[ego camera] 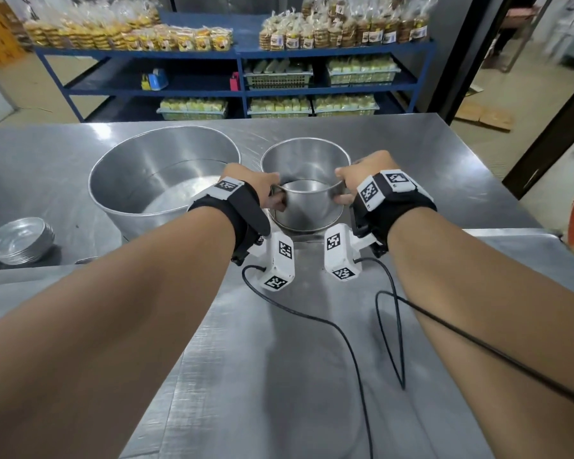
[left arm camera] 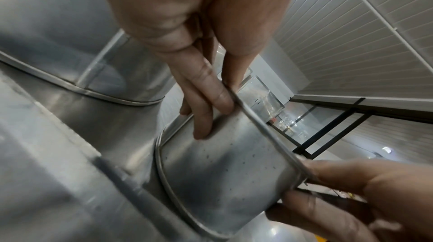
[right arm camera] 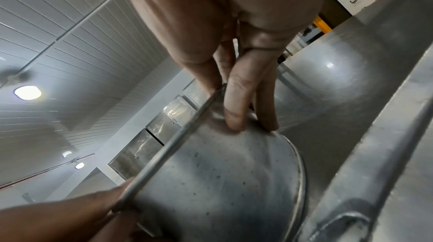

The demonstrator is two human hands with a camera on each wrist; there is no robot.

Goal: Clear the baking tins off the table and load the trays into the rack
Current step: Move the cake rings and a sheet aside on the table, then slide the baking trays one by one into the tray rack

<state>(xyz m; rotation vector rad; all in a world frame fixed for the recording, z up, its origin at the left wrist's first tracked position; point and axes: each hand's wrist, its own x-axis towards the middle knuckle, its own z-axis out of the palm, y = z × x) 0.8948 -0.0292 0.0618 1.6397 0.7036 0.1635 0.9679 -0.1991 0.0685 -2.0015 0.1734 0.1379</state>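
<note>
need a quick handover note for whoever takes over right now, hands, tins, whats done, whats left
Left hand: grips the near rim of the small round tin.
Right hand: grips the same rim on the other side.
The small tin sits by the medium tin on the steel table. Large tin stands to their left; stacked foil pans at the table's left edge.
Done: nothing cleared that I can see.
Left: all tins. No trays or rack in view.

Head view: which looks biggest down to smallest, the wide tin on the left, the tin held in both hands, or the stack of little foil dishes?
1. Wide tin
2. Held tin
3. Foil dishes; they sit nearer the camera yet look smallest.
</note>
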